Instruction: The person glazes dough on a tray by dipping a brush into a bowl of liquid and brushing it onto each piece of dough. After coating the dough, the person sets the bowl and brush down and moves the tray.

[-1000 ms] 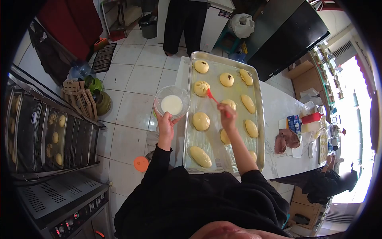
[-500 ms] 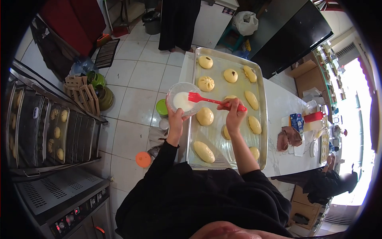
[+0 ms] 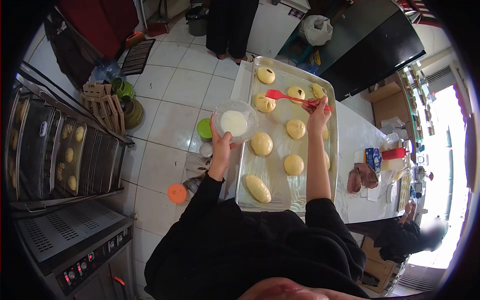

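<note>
My left hand (image 3: pixel 222 147) grips a clear plastic bowl (image 3: pixel 249 116) of white liquid (image 3: pixel 233 123) at the tray's left edge. In my right hand (image 3: pixel 318 116) is the handle of a red brush (image 3: pixel 290 97); its bristles are over a pleated bun (image 3: pixel 265 103). Whether they touch it is hard to tell. Several pale dough pieces, round and oval, lie on the metal tray (image 3: pixel 280 186), among them a glossy round one (image 3: pixel 261 143) and a long one (image 3: pixel 258 188). My right hand and forearm hide part of the right-hand row.
A rack (image 3: pixel 102 165) with trays of dough stands at left, above an oven (image 3: pixel 75 245). A person in black (image 3: pixel 230 27) stands beyond the tray; another person (image 3: pixel 407 235) is at far right. The counter (image 3: pixel 350 200) holds a brown cloth (image 3: pixel 362 178) and a red-topped container (image 3: pixel 393 154).
The red brush has left the bowl and moved up and right, over the pleated bun. My right hand moved with it, uncovering a round bun mid-tray. The bowl stays in my left hand.
</note>
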### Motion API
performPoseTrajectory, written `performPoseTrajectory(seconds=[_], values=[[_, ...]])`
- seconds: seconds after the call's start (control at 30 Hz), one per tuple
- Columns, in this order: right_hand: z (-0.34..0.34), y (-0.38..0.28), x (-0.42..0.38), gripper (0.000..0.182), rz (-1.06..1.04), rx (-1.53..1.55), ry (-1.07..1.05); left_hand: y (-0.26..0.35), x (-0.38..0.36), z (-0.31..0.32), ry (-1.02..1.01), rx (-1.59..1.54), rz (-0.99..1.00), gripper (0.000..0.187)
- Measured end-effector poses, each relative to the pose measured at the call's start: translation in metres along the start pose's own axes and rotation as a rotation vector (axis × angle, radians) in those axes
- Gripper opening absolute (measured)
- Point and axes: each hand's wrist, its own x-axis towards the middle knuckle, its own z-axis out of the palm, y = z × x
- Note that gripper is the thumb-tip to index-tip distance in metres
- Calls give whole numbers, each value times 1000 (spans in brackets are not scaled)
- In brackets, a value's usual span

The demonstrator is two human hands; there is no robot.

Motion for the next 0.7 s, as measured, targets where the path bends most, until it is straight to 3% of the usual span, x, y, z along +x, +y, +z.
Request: performPoseTrajectory(seconds=[0.1,0.3,0.4,0.5,0.6,0.7], values=[[8,17,13,37,59,-122,-92,9,-2,-2,19,6,3,77],[26,25,28,39,-108,-238,-114,22,-3,-8,63,-48,10,76],[40,26,22,42,17,-233,-230,27,-4,-7,68,-101,9,76],[45,29,30,45,-23,-420,-194,31,-5,-8,66,-41,22,76],[46,32,42,48,-94,-386,-117,31,-5,-11,65,-37,47,76],[56,34,34,47,10,-362,-177,36,-5,-9,71,-53,33,76]])
